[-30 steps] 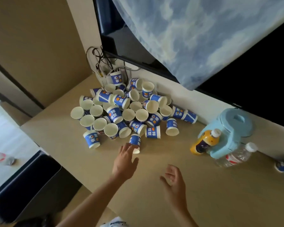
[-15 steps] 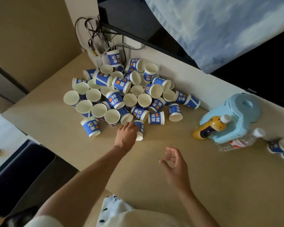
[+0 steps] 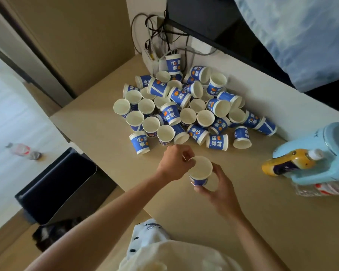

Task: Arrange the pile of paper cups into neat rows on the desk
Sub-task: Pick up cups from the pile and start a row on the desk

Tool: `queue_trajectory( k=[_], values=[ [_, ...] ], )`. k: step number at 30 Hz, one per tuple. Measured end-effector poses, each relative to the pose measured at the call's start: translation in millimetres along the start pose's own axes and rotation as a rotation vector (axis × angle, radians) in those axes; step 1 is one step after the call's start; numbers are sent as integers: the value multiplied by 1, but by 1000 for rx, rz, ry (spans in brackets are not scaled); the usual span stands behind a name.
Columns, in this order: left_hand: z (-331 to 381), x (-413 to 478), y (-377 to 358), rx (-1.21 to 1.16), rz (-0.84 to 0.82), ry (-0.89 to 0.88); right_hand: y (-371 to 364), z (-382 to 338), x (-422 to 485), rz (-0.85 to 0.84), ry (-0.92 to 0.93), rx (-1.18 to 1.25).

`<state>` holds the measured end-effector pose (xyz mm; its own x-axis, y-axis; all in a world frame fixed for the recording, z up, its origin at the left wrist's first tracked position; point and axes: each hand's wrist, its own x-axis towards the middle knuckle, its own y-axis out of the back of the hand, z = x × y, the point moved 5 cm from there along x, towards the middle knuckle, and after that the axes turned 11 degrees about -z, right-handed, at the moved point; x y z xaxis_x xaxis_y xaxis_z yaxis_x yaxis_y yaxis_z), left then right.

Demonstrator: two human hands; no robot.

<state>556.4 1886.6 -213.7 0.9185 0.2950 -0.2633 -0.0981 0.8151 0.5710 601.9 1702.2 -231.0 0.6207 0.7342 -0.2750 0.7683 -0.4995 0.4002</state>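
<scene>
Well, starting at the left, a small plastic bottle (image 3: 24, 151) lies on the floor, and a dark box (image 3: 57, 184) stands just beside the left edge of the desk (image 3: 98, 132); I cannot see into it. On the far middle of the desk sits the pile of paper cups (image 3: 170, 114), blue with white insides, heaped against the wall below a tangle of cables (image 3: 155, 32). Some stand mouth up, some lie on their sides, one or two are upside down; every mouth I can see into is empty.

Near the pile, I watch the left hand (image 3: 174, 163) curl its fingers and pinch the left rim of a single cup (image 3: 201, 171). That cup is upright, mouth up, empty, and held above the desk. The right hand (image 3: 219, 190) cups it from the right and below, thumb and fingers wrapped round its wall.

Farther right, a yellow bottle (image 3: 288, 162) with a white cap leans on a pale blue kettle (image 3: 325, 153) whose lid is closed. A clear bottle (image 3: 321, 189) lies on its near side, touching it; I cannot tell what it holds.
</scene>
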Motion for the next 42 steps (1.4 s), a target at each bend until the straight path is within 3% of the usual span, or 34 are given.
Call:
queue_trajectory(
  k=[3, 7, 9, 11, 14, 16, 19, 26, 33, 42],
  values=[
    [-4, -10, 10, -119, 12, 14, -9, -11, 4, -7, 38, 41],
    [-14, -21, 25, -516, -10, 90, -15, -9, 5, 68, 45, 111],
    [-38, -24, 44, -579, 264, 196, -13, -4, 2, 120, 37, 112],
    [-72, -28, 61, -475, 587, 321, -10, 2, -4, 149, 10, 111],
    [-120, -18, 64, -301, 729, 593, -9, 10, -15, 175, -22, 138],
    [-139, -10, 61, -298, 697, 738, -9, 14, -22, 194, -35, 155],
    [-155, 1, 52, -349, 628, 814, -7, 16, -34, 211, -42, 174],
    [-185, 12, 44, -438, 516, 754, 9, 25, -61, 256, -34, 201],
    [-160, -16, 27, -370, 423, 737, 19, 42, -78, 305, -44, 253],
    [-55, -38, -52, -297, 224, 281, 57, 77, -121, 402, -77, 410]
  ],
)
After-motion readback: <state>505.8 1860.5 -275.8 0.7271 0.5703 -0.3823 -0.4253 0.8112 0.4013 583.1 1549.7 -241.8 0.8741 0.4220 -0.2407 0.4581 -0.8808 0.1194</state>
